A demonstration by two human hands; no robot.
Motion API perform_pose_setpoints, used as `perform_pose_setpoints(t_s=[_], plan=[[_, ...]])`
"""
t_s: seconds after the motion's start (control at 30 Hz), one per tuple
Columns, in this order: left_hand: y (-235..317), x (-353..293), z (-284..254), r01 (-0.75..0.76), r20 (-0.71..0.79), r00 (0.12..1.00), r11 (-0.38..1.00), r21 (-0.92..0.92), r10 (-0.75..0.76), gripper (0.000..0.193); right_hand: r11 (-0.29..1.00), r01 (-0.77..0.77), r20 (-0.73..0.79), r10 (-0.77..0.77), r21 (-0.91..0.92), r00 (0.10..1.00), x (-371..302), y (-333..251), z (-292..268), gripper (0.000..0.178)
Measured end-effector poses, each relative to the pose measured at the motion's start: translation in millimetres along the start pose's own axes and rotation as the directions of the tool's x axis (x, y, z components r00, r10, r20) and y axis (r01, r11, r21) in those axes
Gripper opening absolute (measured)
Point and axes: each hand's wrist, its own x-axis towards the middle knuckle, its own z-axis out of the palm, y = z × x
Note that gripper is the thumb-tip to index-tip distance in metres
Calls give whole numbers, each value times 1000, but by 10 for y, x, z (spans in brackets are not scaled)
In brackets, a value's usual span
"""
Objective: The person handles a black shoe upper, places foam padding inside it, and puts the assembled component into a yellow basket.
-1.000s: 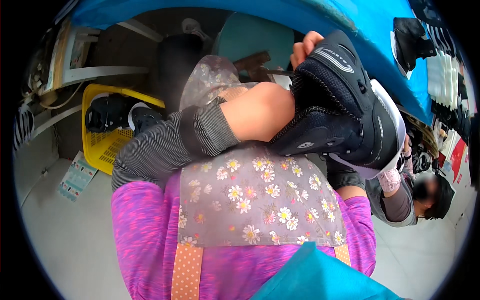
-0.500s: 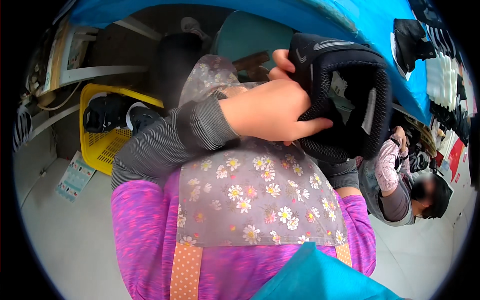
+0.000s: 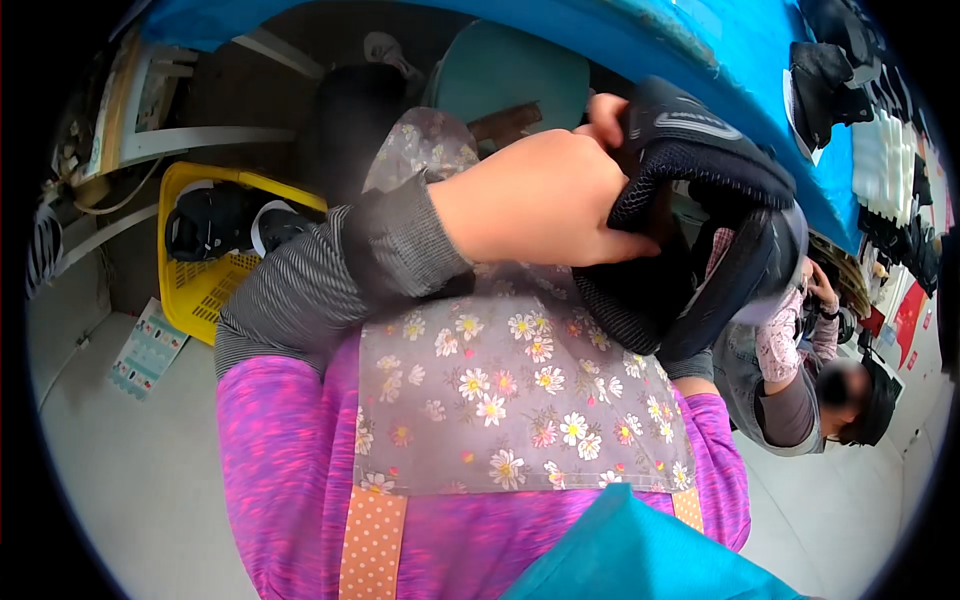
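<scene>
A black shoe upper (image 3: 745,270) with a dark mesh lining and pale grey trim is held up in front of me, bent and slightly blurred. My left hand (image 3: 555,195) grips its left edge, with the thumb pressed on the inside and the other fingers hidden. Fingertips past that hand, at the upper's far edge, appear to belong to my right hand (image 3: 605,116). The rest of that hand is hidden behind the black material. Beneath it lies my apron (image 3: 500,380) with a daisy print.
To the left, a yellow basket (image 3: 180,300) holds black shoe pieces (image 3: 210,222). A blue-covered table (image 3: 640,40) runs along the far side, with black uppers (image 3: 820,95) and a white stack (image 3: 883,160) at right. A teal stool (image 3: 510,70) stands under it. Another person (image 3: 790,390) sits at right.
The shoe upper has turned and folded, its far edge tipping over and its lower part swinging down and right. The far fingertips have moved right and my left hand has shifted slightly.
</scene>
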Motion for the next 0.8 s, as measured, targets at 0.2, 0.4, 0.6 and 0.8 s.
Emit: perform_pose_setpoints(t_s=[0.2,0.4,0.6,0.8], plan=[[-85,24,-104,238,211,950,971,-18,-229,45,991,93,-239,-68,97,969,-133,166,214,62],[-86,-15,-280,305,-126,946,952,26,-299,24,937,167,-384,-283,-306,879,-105,-192,39,66],[-106,83,-283,47,17,998,910,411,-59,13,446,572,205,-637,-688,743,187,-314,-232,49],[-12,106,-209,-118,68,993,928,352,100,12,989,-127,306,146,-81,941,421,-516,-497,30]])
